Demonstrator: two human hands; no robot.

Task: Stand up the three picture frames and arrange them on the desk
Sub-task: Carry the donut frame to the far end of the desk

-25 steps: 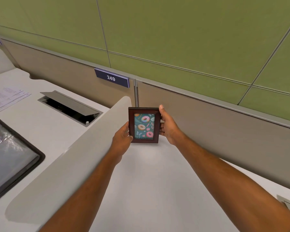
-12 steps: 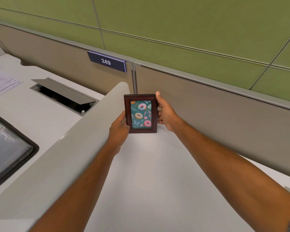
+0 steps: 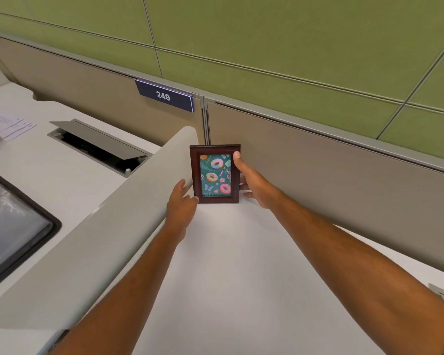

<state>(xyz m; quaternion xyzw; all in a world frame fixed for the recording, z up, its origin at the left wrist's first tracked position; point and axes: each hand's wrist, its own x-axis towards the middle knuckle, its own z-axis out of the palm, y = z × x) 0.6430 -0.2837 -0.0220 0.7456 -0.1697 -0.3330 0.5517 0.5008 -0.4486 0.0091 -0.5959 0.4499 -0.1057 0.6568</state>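
One small picture frame, dark wood with a teal doughnut print, stands upright on the white desk, in the far corner where the low grey divider meets the beige partition. My right hand grips its right edge, thumb on the front and fingers behind. My left hand touches the frame's lower left corner with its fingertips. No other frames are in view.
A curved grey divider runs along the left of the desk. Beyond it lie an open cable hatch, papers and a black tray. The beige partition carries a blue sign "249".
Both hands carried the frame farther back toward the corner and lowered it until its bottom edge rests on the desk. My left hand has loosened from a grip to a fingertip touch.
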